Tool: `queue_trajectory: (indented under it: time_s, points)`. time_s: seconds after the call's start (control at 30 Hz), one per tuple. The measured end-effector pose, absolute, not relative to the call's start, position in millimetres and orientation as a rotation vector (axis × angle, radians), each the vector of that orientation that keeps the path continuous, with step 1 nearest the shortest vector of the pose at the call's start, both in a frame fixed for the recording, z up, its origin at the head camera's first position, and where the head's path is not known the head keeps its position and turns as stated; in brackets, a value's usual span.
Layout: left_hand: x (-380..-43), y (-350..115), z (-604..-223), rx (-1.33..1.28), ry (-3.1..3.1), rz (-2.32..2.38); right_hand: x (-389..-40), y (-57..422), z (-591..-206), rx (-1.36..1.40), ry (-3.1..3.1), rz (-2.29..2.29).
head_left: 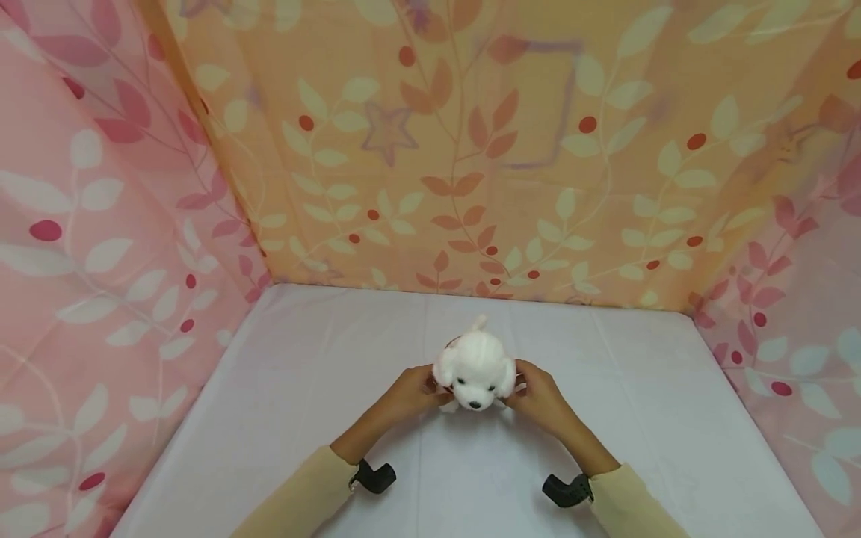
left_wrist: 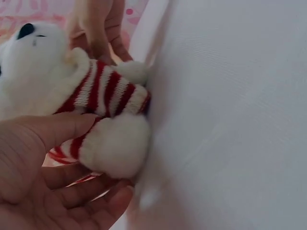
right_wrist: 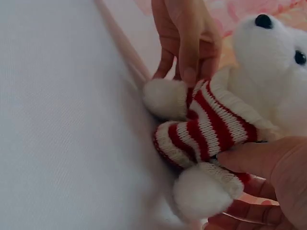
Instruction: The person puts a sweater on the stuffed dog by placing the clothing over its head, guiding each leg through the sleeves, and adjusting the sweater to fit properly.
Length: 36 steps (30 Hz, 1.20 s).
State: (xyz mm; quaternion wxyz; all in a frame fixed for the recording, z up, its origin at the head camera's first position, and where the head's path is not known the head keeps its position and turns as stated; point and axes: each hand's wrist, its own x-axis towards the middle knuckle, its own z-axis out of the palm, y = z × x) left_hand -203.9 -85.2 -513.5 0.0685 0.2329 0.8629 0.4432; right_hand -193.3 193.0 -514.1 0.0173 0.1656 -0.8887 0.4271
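Note:
A white plush dog (head_left: pixel 476 366) with a black nose stands on the white table, facing me. It wears a red-and-white striped knitted sweater (right_wrist: pixel 211 120), mostly hidden behind its head in the head view. My left hand (head_left: pixel 418 388) holds the dog at one side, thumb on the sleeve and fingers behind the fluffy front paw (left_wrist: pixel 122 146). On the opposite side my right hand (head_left: pixel 537 392) grips it likewise, its thumb on the striped knit above the other paw (right_wrist: pixel 201 191). Both paws are down at the table surface in the wrist views.
The white-covered table (head_left: pixel 323 329) meets an orange leaf-patterned cloth (head_left: pixel 457 149) at its back edge. Pink patterned cloths (head_left: pixel 87 299) hang along both sides. A black wrist device (head_left: pixel 375 477) is strapped at each sleeve cuff.

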Motion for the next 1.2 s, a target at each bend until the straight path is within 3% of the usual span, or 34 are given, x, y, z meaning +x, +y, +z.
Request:
queue_trajectory:
  time_s: [0.27,0.87,1.2]
  points:
    - [-211,-74,-522,0.707,2.728,1.221,-202,188,-526,0.592,-2.753,1.136]
    - [-207,-94,-519,0.637,2.691,1.094,-191,178,-522,0.448,-2.953,1.018]
    - [-223,-126,-510,0.606,2.803,0.955,-210,213,-495,0.837,-3.025,0.994]
